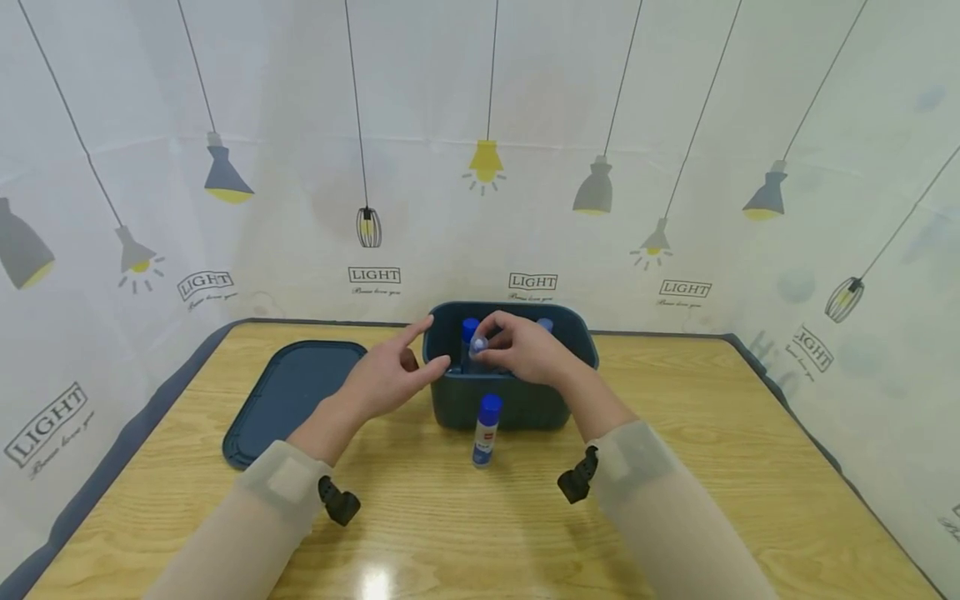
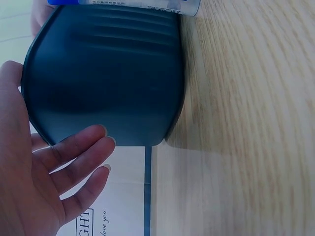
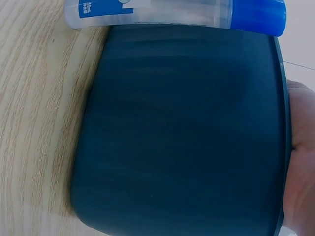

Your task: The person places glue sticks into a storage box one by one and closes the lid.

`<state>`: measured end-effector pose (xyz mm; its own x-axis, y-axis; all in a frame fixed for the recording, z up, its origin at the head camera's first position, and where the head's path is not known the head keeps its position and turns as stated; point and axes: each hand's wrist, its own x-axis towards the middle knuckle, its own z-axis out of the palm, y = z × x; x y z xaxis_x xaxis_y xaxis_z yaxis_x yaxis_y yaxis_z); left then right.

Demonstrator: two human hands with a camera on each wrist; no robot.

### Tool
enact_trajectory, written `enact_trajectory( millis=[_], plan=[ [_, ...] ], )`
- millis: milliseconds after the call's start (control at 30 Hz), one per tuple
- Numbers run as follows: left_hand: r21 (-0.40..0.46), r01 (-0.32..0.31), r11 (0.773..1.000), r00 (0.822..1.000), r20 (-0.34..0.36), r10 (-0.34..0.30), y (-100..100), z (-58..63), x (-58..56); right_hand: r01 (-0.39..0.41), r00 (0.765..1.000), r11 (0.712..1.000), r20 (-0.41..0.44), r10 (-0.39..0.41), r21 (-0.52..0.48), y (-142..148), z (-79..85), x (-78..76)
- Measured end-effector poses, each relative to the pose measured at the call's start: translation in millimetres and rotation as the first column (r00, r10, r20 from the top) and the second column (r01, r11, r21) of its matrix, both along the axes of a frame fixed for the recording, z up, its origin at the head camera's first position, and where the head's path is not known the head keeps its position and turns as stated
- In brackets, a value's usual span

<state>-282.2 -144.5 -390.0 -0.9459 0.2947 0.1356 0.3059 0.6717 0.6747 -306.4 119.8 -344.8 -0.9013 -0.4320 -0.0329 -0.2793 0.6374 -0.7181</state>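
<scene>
A dark blue-green bin (image 1: 502, 404) stands on the table. Over its opening my right hand (image 1: 528, 346) pinches a small translucent object (image 1: 478, 343) that looks like the end of a bottle; the rest of it is hidden. Behind that object a blue-capped bottle (image 1: 470, 327) stands inside the bin, and another bluish top (image 1: 545, 323) shows beyond the hand. My left hand (image 1: 386, 371) is at the bin's left rim, fingers spread, thumb and index fingertip at the edge. A clear, blue-capped bottle that looks like liquid glue (image 1: 486, 433) stands upright in front of the bin.
Left of the bin, a flat dark blue lid (image 1: 300, 396) lies on the wooden table (image 1: 465, 533), partly behind my left forearm. A pale curtain (image 1: 435, 108) printed with lamps surrounds the table's back and sides.
</scene>
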Motion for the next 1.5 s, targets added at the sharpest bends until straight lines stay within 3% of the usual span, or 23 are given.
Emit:
enact_trajectory(
  millis=[533, 1133, 1267, 1500],
  plan=[
    [-0.005, 0.003, 1.0, 1.0, 0.013, -0.003, -1.9, -3.4, 0.8, -0.035, 0.997, 0.999, 0.071, 0.036, -0.009, -2.8, -4.5, -2.2],
    [0.002, 0.002, 1.0, 1.0, 0.024, -0.002, -2.0, -0.5, 0.0, -0.014, 0.998, 0.999, 0.058, 0.017, -0.046, -1.3, -1.6, -1.6],
    [-0.001, 0.001, 1.0, 1.0, 0.025, -0.001, -1.5, 0.0, 0.5, 0.001, 1.0, 0.998, 0.03, 0.001, -0.056, 0.1, -1.2, -0.8],
    [0.0, 0.004, 1.0, 1.0, 0.021, -0.004, 0.9, -0.9, 0.7, 0.028, 0.995, 0.996, -0.093, -0.036, -0.085, 6.5, -1.9, 1.3]
  ],
)
